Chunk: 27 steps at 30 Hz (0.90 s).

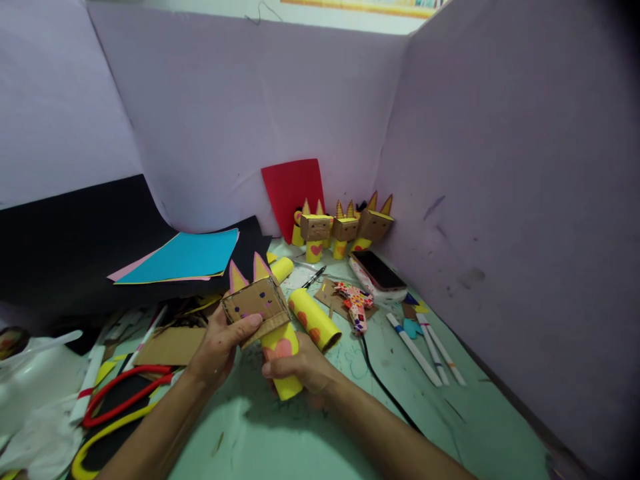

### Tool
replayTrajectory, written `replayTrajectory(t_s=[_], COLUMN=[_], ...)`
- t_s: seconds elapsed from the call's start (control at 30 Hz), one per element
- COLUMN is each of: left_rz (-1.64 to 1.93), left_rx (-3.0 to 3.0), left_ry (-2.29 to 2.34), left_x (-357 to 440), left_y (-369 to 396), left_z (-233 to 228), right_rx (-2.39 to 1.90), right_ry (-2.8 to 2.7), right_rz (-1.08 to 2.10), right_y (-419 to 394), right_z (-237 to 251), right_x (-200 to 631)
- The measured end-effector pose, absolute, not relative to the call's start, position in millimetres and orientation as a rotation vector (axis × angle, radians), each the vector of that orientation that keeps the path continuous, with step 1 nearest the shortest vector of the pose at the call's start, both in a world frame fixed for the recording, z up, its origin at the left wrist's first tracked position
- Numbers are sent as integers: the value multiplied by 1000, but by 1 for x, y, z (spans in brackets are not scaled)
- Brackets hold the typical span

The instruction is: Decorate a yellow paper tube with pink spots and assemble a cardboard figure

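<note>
Between my two hands is a cardboard puppet [267, 303], tilted to the left, with a box head, drawn eyes, two pink-edged yellow ears and a yellow tube body bearing a pink heart. My left hand [223, 343] grips the box head, its thumb across the drawn face. Wrapped round the yellow tube body is my right hand [300, 367], thumb over the heart. Just behind that hand lies a yellow paper tube [315, 320] with orange spots. Farther back rests another yellow tube [281, 269].
Several similar puppets [315, 229] stand by a red sheet [295, 190]. At right lie a phone [379, 270], a patterned glue gun [356, 305] with a black cord and several white markers [414, 350]. Blue paper [185, 253] and red-and-yellow-handled scissors [125, 400] are on the left.
</note>
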State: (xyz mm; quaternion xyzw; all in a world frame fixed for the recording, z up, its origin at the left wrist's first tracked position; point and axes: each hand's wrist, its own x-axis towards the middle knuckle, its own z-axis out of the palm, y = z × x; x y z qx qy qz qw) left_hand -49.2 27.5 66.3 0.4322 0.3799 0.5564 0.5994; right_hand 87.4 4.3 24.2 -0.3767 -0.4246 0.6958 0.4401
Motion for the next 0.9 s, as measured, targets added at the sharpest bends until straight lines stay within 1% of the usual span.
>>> replayTrajectory(t_s=[0.13, 0.9], left_rz=[1311, 1313], left_rx=[990, 1018], left_ry=[876, 838], left_x=[-49, -50], left_y=[27, 21], left_z=[65, 66], right_rx=[-967, -947], right_ry=[-1022, -1262], right_rz=[1745, 1523], right_y=[5, 6], right_z=[27, 22], right_x=[87, 87])
